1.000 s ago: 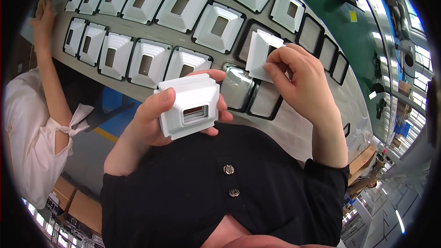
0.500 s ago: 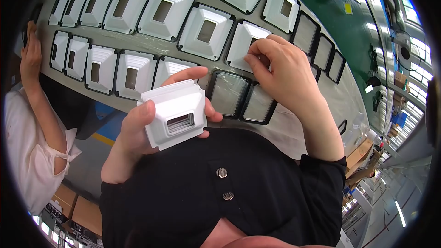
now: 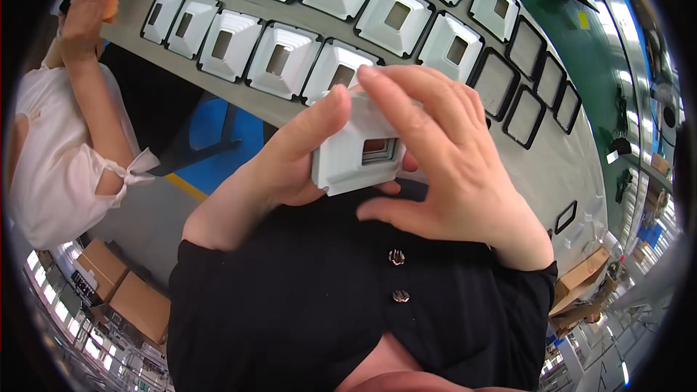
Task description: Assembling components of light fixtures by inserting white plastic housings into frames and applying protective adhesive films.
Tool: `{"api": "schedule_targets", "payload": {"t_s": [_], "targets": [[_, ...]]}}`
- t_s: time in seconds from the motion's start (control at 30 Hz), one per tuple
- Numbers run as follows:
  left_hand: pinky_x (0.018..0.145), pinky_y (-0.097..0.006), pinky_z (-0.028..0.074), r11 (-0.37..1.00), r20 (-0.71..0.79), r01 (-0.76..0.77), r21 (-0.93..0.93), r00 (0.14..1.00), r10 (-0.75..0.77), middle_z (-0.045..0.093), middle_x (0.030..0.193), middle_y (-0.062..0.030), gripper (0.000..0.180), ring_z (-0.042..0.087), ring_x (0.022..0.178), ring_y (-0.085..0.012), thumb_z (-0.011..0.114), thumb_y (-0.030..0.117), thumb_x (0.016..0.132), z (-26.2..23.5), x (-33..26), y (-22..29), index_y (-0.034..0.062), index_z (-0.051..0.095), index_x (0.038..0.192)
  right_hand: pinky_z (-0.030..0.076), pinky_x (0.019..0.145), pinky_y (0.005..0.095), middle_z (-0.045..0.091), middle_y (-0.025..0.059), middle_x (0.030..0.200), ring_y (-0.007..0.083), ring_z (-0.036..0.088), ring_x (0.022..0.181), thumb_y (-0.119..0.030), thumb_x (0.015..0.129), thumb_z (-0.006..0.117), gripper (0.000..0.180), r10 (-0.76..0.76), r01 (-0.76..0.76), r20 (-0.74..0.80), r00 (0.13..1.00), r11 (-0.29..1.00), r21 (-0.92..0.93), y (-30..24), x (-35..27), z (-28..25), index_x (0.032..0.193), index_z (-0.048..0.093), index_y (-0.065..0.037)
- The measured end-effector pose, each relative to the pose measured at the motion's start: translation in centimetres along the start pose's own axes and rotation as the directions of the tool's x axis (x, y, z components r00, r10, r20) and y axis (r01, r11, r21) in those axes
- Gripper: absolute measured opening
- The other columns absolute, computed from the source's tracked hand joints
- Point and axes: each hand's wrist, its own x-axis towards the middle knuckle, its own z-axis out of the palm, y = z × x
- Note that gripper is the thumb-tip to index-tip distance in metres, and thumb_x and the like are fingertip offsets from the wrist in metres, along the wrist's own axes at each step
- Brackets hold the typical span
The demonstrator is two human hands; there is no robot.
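A white square plastic frame piece with a rectangular window in its middle is held close in front of me. My left hand grips its left side, thumb over the top edge. My right hand covers its right side, fingers curled across the top and right edge. Behind them, a grey work surface holds rows of the same white frame pieces set in dark square slots. Several slots at the right are empty.
A person in a white shirt stands at the left, one hand raised to the surface. Cardboard boxes lie at the lower left and more boxes at the lower right. A green floor runs behind the table.
My right hand left the piece it was pressing into a slot on the table and came back onto the held piece. That slot now holds a white piece. The view shifted.
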Motion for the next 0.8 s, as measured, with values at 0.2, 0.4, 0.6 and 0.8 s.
{"api": "schedule_targets", "payload": {"t_s": [0.2, 0.4, 0.6, 0.8], "targets": [[0.097, -0.039, 0.047, 0.99, 0.151, -0.098, -0.102, 0.982, 0.113, 0.052, 0.128, -0.0147, 0.066, 0.055, 0.116, -0.025, 0.05, 0.051, 0.094, -0.3, -1.1, -1.1, -0.0009, 0.042, 0.134, 0.045, 0.091, 0.0367, 0.057, 0.0125, 0.122, 0.0285, 0.056, 0.108, -0.017, 0.051, 0.087, 0.086, -0.057, 0.05, -0.112, 0.992, 0.997, -0.063, -0.5, -1.4, 0.9, 0.13, 0.055, -0.004], [0.095, -0.037, 0.047, 0.999, 0.195, -0.01, -0.051, 0.981, 0.02, 0.057, 0.122, -0.0131, 0.057, 0.057, 0.113, -0.0241, 0.061, 0.033, 0.089, 0.1, -2.2, -1.4, 0.0002, 0.044, 0.133, 0.043, 0.089, 0.037, 0.053, 0.0099, 0.123, 0.0276, 0.054, 0.105, -0.014, 0.053, 0.086, 0.089, -0.05, 0.068, -0.144, 0.988, 0.99, 0.127, -0.7, -3.0, 1.0, 0.135, 0.051, -0.009], [0.095, -0.035, 0.047, 0.998, 0.121, -0.041, 0.057, 0.992, 0.034, 0.057, 0.119, -0.0104, 0.065, 0.057, 0.112, -0.0215, 0.065, 0.028, 0.086, 1.4, -2.1, -1.5, 0.003, 0.036, 0.139, 0.048, 0.08, 0.0349, 0.054, 0.0121, 0.121, 0.0272, 0.055, 0.104, -0.009, 0.053, 0.085, 0.086, -0.091, 0.132, -0.244, 0.965, 0.978, 0.159, -0.8, -3.5, 1.3, 0.133, 0.053, -0.007], [0.084, -0.038, 0.055, 0.995, -0.049, -0.077, 0.069, 0.996, 0.08, 0.056, 0.118, -0.0142, 0.071, 0.061, 0.107, -0.0279, 0.064, 0.026, 0.084, 1.5, -2.1, -1.1, 0.0001, 0.032, 0.141, 0.045, 0.09, 0.0372, 0.057, 0.0187, 0.12, 0.0265, 0.056, 0.11, -0.021, 0.056, 0.088, 0.087, -0.18, 0.159, -0.322, 0.929, 0.983, -0.091, 0.1, -4.9, -1.2, 0.13, 0.051, 0.004]]}}
